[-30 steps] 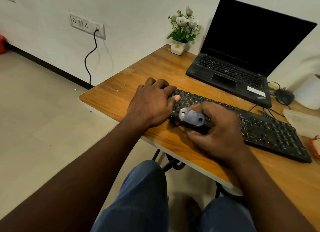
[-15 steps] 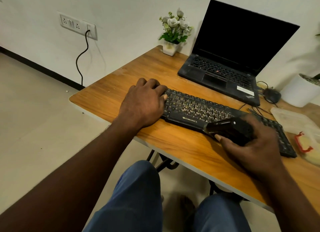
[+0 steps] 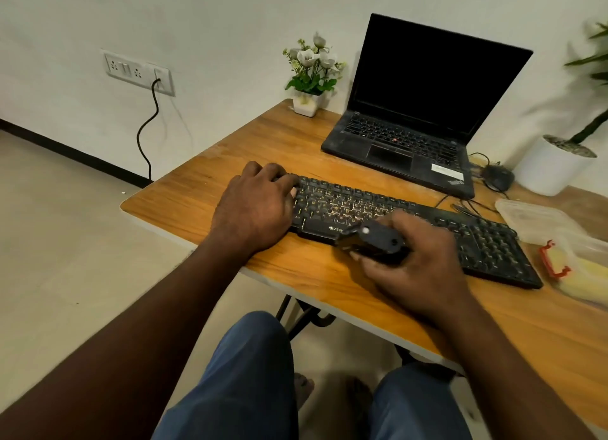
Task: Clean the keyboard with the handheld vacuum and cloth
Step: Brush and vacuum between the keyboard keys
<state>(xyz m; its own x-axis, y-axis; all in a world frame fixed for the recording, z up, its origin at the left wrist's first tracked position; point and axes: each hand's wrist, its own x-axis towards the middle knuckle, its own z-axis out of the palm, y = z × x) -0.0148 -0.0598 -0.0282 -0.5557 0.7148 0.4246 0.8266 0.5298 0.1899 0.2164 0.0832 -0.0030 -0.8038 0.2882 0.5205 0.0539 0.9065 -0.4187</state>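
A black keyboard [image 3: 487, 242] lies across the wooden desk [image 3: 197, 202], with pale crumbs among its left keys. My left hand [image 3: 253, 209] rests flat on the keyboard's left end, fingers curved over the edge keys. My right hand [image 3: 418, 262] grips a small dark handheld vacuum [image 3: 371, 237], whose nozzle points left over the keyboard's front edge near the logo. No cloth is visible.
An open black laptop [image 3: 404, 143] stands behind the keyboard. A small white flower pot [image 3: 307, 104] sits at the back corner. A mouse [image 3: 498, 176], a white planter [image 3: 552, 166] and plastic containers [image 3: 539, 219] crowd the right side. My knees are under the desk edge.
My right hand moved the vacuum from the keyboard's left part rightward along the front edge, then back a little toward the middle. My left hand stayed on the keyboard's left end.
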